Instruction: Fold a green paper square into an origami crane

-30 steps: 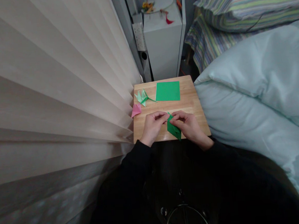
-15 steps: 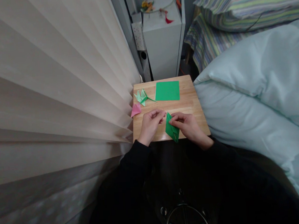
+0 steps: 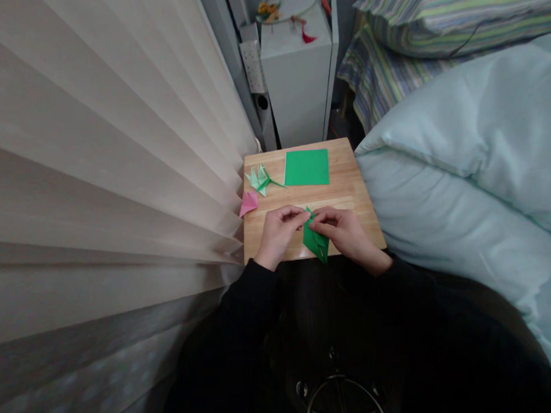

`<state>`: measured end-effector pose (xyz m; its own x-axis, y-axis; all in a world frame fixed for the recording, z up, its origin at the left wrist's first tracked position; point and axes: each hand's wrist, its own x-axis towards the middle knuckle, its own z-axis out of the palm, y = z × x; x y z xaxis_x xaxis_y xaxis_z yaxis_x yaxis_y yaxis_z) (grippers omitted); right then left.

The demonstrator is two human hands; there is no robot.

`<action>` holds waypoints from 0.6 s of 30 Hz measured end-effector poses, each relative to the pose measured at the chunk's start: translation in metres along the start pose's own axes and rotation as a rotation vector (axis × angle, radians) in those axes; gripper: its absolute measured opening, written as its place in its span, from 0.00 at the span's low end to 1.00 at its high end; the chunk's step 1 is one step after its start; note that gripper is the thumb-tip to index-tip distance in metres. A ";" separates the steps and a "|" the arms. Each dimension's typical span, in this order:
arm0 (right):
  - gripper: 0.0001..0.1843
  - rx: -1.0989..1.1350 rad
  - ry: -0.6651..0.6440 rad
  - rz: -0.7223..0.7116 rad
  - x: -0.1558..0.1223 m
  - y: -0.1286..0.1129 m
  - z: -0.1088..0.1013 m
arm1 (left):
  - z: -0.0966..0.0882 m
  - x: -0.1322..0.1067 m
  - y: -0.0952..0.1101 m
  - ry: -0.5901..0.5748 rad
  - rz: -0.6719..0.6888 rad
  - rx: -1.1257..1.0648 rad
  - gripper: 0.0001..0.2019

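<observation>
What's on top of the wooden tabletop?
Flat green paper, a pale-green folded piece and a pink one. Whatever's beneath the left hand, right hand and folded green paper is hidden.

left hand (image 3: 280,231) pinching | right hand (image 3: 346,230) pinching | fingertips (image 3: 303,217) close together | forearms (image 3: 247,306) angled inward
</observation>
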<state>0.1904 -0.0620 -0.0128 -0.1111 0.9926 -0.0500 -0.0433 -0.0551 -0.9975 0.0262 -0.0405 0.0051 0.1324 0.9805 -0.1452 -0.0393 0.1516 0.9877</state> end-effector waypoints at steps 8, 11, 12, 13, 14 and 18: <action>0.09 -0.020 -0.028 0.016 0.000 -0.002 -0.002 | 0.002 -0.001 0.000 0.053 -0.022 -0.070 0.08; 0.08 -0.049 -0.025 0.032 -0.001 0.001 -0.001 | -0.003 0.002 0.003 0.113 -0.031 -0.128 0.08; 0.08 -0.054 -0.026 0.037 -0.002 0.002 -0.001 | -0.005 0.004 0.004 0.136 -0.026 -0.137 0.08; 0.07 -0.053 -0.025 0.042 -0.002 0.003 0.000 | -0.007 0.005 0.005 0.153 -0.017 -0.134 0.09; 0.07 -0.045 -0.020 0.046 -0.002 0.004 0.000 | -0.009 0.005 0.006 0.159 -0.009 -0.120 0.10; 0.11 -0.004 0.014 0.052 0.001 0.004 0.000 | -0.011 0.003 0.008 0.016 -0.016 0.000 0.13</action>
<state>0.1906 -0.0616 -0.0166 -0.0994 0.9898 -0.1022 -0.0343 -0.1061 -0.9938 0.0157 -0.0347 0.0123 0.1171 0.9798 -0.1624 -0.0374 0.1677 0.9851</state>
